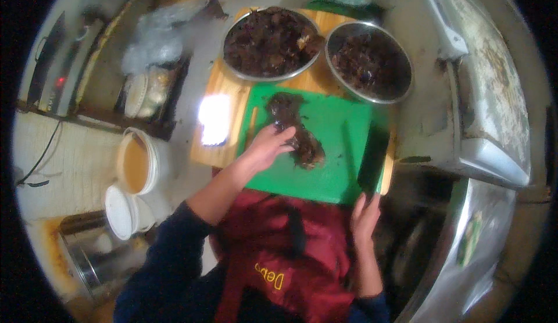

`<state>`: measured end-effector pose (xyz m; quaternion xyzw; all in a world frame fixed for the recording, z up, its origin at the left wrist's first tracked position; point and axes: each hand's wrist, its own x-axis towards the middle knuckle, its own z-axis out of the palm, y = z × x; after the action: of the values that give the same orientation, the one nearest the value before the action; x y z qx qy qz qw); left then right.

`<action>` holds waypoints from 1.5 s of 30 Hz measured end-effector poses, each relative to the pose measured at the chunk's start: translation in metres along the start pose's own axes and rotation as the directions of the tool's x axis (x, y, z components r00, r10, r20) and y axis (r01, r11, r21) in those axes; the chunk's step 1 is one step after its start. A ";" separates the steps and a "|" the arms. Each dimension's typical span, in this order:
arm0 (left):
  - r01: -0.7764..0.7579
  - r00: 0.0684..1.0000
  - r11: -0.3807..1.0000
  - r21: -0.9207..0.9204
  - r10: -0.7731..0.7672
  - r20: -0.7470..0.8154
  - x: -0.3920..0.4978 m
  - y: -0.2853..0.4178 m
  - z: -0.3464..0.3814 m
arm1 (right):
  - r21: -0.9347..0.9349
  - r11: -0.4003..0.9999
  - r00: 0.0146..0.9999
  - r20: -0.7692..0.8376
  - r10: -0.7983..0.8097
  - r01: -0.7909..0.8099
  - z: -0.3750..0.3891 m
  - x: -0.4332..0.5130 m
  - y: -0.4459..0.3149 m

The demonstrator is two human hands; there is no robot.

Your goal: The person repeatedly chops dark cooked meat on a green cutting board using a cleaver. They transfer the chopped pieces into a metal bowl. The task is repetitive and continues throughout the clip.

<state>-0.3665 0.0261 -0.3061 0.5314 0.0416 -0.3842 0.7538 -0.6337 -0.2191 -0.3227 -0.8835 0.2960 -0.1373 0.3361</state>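
My left hand [272,146] grips a pile of dark brown, wet food [285,109], which looks like wood ear mushroom. The pile stretches slantwise across a green cutting board [333,179]. At the board's right side, my right hand [366,216] is closed around the handle of a broad-bladed kitchen knife [374,157]. Its dark blade points away from me, apart from the pile. Beyond the board stand two metal bowls, a larger one [271,79] on the left and a smaller one [380,100] on the right, both holding similar dark pieces.
A wooden board [205,155] lies under the green one. On its left is an overexposed white rectangle [214,118], unclear what. White buckets [152,166] stand at left, near a clear plastic bag [152,44]. A worn white-edged appliance [495,159] flanks the right.
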 end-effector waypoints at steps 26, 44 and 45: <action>-0.350 0.724 -0.330 0.876 0.497 0.477 -0.031 -0.069 0.022 | -0.078 0.990 0.838 0.527 0.141 -0.117 -0.080 -0.044 -0.073; -0.362 0.600 -0.351 0.864 0.621 0.504 -0.013 -0.077 0.036 | -0.045 0.981 0.841 0.508 0.187 -0.191 -0.071 -0.045 -0.053; -0.363 0.630 -0.351 0.863 0.591 0.505 -0.012 -0.076 0.036 | 0.008 0.987 0.859 0.493 0.136 -0.161 -0.072 -0.045 -0.052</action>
<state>-0.4342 -0.0081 -0.3432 0.8797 -0.4110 0.1155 0.2095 -0.6784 -0.1971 -0.2371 -0.8555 0.2648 0.1106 0.4311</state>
